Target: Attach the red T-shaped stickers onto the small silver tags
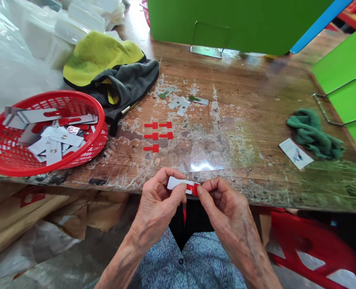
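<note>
My left hand [158, 200] is closed in a pinch on a small white strip [174, 182], thumb on top and fingers behind. A red tab [191, 188] lies across the strip's right end. My right hand [226, 206] pinches the end of that red tab between thumb and forefinger. A narrow red piece [184, 214] hangs down below my left thumb; what it joins to is hidden. Both hands are at the front edge of the table. Beyond them, several red T-shaped tabs [151, 136] lie in two columns on the wood.
A red basket [101, 148] of silver-white strips stands at left, beside a yellow and grey cloth [106, 60]. Several flat tags [183, 107] lie mid-table. Rightward are a printed card [295, 153] and a green cloth [313, 132]. Green panels [241, 24] stand behind.
</note>
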Demonstrator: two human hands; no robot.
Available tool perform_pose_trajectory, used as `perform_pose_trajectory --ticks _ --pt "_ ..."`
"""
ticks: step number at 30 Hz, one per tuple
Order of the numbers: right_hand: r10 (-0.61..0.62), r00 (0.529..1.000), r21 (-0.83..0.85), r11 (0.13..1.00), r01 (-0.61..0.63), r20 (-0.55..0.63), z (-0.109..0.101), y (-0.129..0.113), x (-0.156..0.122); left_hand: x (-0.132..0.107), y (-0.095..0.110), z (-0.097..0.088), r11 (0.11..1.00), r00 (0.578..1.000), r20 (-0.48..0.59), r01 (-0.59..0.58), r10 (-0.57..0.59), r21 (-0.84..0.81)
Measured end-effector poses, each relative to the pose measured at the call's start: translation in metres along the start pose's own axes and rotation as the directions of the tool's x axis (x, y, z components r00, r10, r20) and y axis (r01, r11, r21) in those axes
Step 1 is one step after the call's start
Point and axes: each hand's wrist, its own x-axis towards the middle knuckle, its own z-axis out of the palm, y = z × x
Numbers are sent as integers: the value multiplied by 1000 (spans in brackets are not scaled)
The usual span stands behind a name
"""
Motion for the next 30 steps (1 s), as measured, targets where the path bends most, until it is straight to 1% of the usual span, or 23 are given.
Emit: perform_pose_trajectory --ticks 5,8,10,12,14,19,22,26,28,30 --pt "-15 998 65 998 19 -57 4 3 1 1 0 1 1000 1000 -5 -3 3 4" --pt "-16 994 161 986 33 -106 7 4 1 2 -1 1 1000 1000 -7 -19 19 -5" --pt "-31 994 247 967 57 -108 6 3 2 2 -2 0 1000 1000 -12 -23 23 -12" --pt "-42 997 327 943 60 -61 3 2 3 2 -2 -1 1000 1000 -15 -23 23 -14" --pt "-34 999 369 929 35 -8 -1 1 4 1 -1 -2 1000 999 -20 -26 26 -14" --pt "20 992 343 937 -61 123 -7 -2 3 1 0 -1 999 999 -14 -32 32 -17" --pt "45 985 355 929 -103 167 -6 -3 5 1 -1 -1 1000 1000 0 -23 23 -18" --pt "52 965 470 866 -171 255 -6 -2 8 -1 -2 -3 1000 1000 11 -25 25 -20" --pt "65 963 504 842 -194 261 -7 -1 9 -1 -3 -4 999 1000 4 -28 28 -22" --pt "68 970 479 860 -175 232 -7 -1 10 -1 -2 -4 999 1000 6 -24 24 -25"
